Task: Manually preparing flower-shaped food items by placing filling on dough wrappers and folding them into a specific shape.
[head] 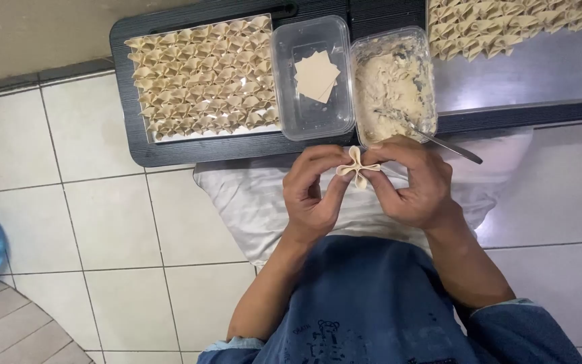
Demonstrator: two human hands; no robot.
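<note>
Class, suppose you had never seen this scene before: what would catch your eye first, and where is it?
First, the two hands, left hand and right hand, pinching a small folded dumpling together at the centre. Next, the tray of folded dumplings in tight rows at upper left. Beside it stand a clear tub of square wrappers and a tub of pale filling with a spoon.

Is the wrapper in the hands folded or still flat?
Folded: the wrapper is pinched into pleats between the left hand and right hand.
</note>
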